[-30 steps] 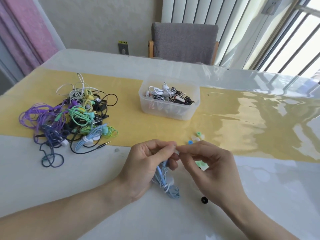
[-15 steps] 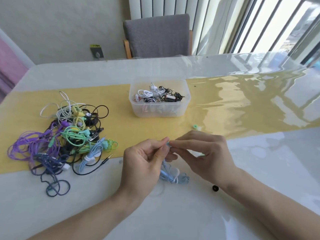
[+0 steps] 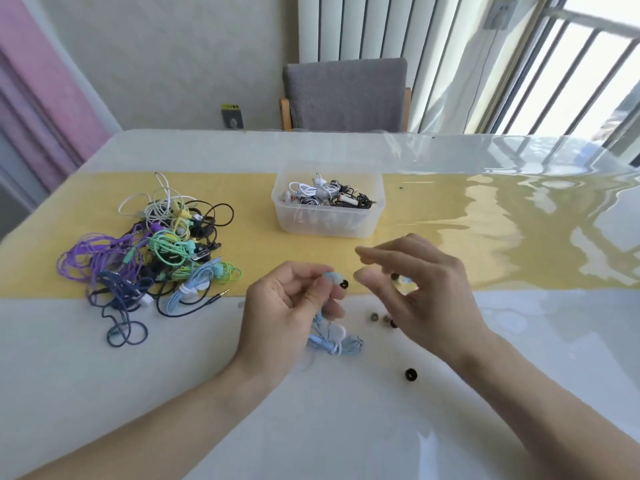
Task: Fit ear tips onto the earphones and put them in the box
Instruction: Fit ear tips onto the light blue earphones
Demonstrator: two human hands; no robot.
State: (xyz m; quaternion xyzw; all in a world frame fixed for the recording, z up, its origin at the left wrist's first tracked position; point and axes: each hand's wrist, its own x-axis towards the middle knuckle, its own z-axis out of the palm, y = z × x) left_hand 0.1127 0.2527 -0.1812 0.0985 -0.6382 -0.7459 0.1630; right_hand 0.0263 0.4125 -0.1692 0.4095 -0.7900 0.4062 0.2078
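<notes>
Surface: white table (image 3: 173, 393) under a glossy clear cover, with a yellow runner (image 3: 433, 220) across it; a grey chair (image 3: 344, 93) stands at the far edge.
Left hand: the left hand (image 3: 284, 317) pinches a light-blue earbud (image 3: 335, 278) between thumb and fingertips; the bud shows a dark end, and whether a tip sits on it I cannot tell.
Cable: the light-blue cable (image 3: 334, 342) of that earphone hangs below the hand and lies bunched on the table.
Right hand: the right hand (image 3: 422, 292) hovers just beside the bud with fingers loosely spread and holds nothing I can see.
Loose tips: several small ear tips (image 3: 382, 318) lie near the right hand; 1 black ear tip (image 3: 410, 374) lies apart, nearer the person.
Box: the clear plastic box (image 3: 327, 202) on the runner, lid off, holds a few white and black earphones in a shallow layer.
Pile: a tangle of earphones (image 3: 152, 251) in purple, green, white, black and blue lies left of the box.
Progress: judging by box and pile, the task is early; a handful are boxed, many more wait.
Left to do: the blue pair needs its tips checked or fitted, then goes in the box.
</notes>
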